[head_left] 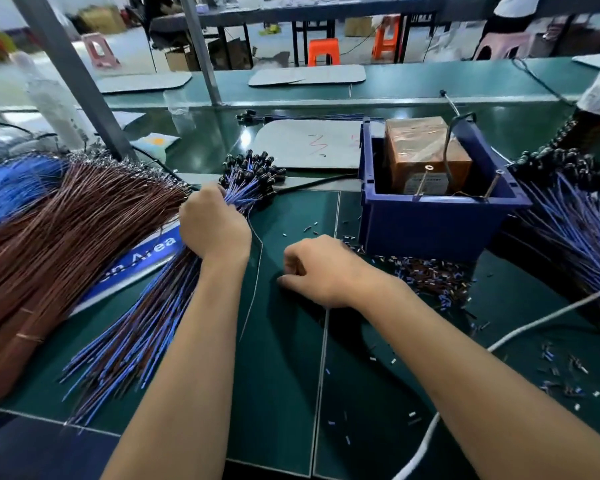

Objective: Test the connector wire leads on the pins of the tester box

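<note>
A fan of blue and brown connector wires (142,327) with black connector heads (253,171) lies left of centre on the green bench. My left hand (213,223) grips into this bundle just below the heads. My right hand (321,270) rests on the mat with fingers curled, a thin wire running beneath it; what it holds is hidden. The brown tester box (426,154) sits in a blue bin (437,216), with two metal pins (423,181) sticking up at its front edge. Both hands are left of and below the bin.
A large brown wire bundle (59,237) fills the left. More blue connector wires (575,216) lie right of the bin. Cut insulation bits (433,275) litter the mat. A white cord (520,336) crosses bottom right. A grey post (73,74) rises at the back left.
</note>
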Available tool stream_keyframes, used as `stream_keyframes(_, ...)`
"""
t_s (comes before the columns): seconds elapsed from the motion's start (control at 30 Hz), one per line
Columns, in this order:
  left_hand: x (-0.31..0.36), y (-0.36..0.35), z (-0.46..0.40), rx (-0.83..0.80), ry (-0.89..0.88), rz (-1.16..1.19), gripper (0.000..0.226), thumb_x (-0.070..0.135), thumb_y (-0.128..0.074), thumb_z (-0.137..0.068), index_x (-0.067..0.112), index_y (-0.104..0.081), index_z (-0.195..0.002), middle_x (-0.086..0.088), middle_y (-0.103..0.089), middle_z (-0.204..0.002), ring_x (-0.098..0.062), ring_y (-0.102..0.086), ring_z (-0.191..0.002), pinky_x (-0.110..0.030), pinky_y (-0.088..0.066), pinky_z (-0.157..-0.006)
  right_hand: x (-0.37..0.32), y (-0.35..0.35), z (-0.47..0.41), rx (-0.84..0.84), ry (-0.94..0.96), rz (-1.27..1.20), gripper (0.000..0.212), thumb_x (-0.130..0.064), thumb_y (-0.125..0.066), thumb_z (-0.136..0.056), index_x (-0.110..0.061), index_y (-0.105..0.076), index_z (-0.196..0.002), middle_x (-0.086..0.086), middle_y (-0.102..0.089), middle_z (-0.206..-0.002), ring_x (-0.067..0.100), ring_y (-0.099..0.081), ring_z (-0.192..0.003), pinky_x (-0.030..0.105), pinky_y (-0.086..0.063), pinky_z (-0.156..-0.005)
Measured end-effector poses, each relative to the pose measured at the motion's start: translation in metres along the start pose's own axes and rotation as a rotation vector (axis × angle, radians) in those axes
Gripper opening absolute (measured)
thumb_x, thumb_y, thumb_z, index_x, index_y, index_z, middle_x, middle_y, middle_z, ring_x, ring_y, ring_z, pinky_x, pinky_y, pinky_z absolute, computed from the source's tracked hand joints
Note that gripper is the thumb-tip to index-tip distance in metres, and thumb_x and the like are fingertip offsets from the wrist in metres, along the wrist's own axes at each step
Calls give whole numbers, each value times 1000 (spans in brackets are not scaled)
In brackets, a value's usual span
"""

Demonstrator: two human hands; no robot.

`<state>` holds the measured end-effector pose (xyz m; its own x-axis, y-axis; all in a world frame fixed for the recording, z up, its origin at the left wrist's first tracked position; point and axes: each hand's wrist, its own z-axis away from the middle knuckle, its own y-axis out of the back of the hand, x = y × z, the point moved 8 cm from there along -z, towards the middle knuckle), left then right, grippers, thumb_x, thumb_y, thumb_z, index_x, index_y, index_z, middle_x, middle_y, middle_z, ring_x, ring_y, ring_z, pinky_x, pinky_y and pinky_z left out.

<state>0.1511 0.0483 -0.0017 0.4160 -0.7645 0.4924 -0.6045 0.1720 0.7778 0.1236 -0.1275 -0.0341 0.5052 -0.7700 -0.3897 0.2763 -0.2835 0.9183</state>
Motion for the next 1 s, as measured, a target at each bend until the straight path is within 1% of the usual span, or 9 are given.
stream_keyframes(0.1,2,7,-11,75,16,69,16,7,-67,-96,13,-66,-110,-13,-71,-108,-36,-64,-104,-37,-36,-69,3,-1,-4,0,-29,-25,21,-41,-66,-98,-22,-65,-89,3,-72,-96,28,-64,-96,31,-43,-74)
stream_keyframes(0.2,6,11,-24,153,40,147,15,8,-67,-97,11,-64,-111,-12,-71,-112,-33,-64,-107,-35,-41,-76,6,-2,-7,-12,-49,-32,27,-42,-65,-98,-22,-60,-82,3,-72,-89,26,-70,-83,29,-45,-69)
stream_keyframes(0.27,10,2,-32,112,22,141,14,10,-66,-98,9,-64,-112,-13,-70,-114,-32,-62,-110,-35,-43,-80,8,-3,-8,-15,-56,-59,28,-41,-65,-98,-20,-60,-80,2,-74,-81,21,-72,-60,28,-50,-65)
stream_keyframes(0.33,11,-16,-35,-14,-11,65,15,14,-64,-100,9,-65,-114,-16,-68,-116,-35,-58,-115,-39,-44,-86,9,-3,-8,-9,-57,-72,27,-40,-65,-98,-19,-63,-82,1,-74,-78,18,-69,-48,27,-55,-65)
stream_keyframes(0.4,10,-23,-34,-51,-28,8,18,16,-63,-100,11,-68,-116,-17,-64,-120,-36,-52,-121,-37,-42,-91,8,-3,-9,-3,-50,-56,27,-41,-64,-98,-19,-64,-83,0,-74,-76,17,-69,-49,27,-54,-66)
stream_keyframes(0.5,8,-14,-32,49,-52,57,14,14,-69,-96,13,-75,-109,-13,-58,-123,-32,-49,-121,-31,-39,-95,9,-3,-10,-4,-52,-51,27,-41,-63,-99,-19,-64,-83,-1,-74,-76,17,-70,-50,26,-49,-61)
stream_keyframes(0.6,8,-4,-28,105,-61,94,10,18,-72,-95,15,-77,-103,-11,-60,-120,-31,-51,-118,-29,-38,-97,8,-3,-10,-11,-49,-71,26,-39,-63,-100,-19,-64,-84,1,-75,-78,16,-68,-45,27,-56,-66)
stream_keyframes(0.87,24,16,-23,124,-104,148,12,24,-66,-98,16,-75,-99,-10,-70,-109,-29,-62,-104,-30,-37,-78,7,-1,-10,1,-29,-25,26,-44,-63,-100,-20,-65,-89,5,-76,-83,15,-68,-50,30,-58,-73)
stream_keyframes(1.0,55,35,-13,41,-89,411,12,21,-56,-103,14,-65,-101,-4,-73,-94,-21,-68,-91,-34,-49,-77,11,-6,-8,-29,-40,-79,24,-42,-63,-100,-23,-60,-85,7,-77,-77,6,-59,-36,27,-50,-59)
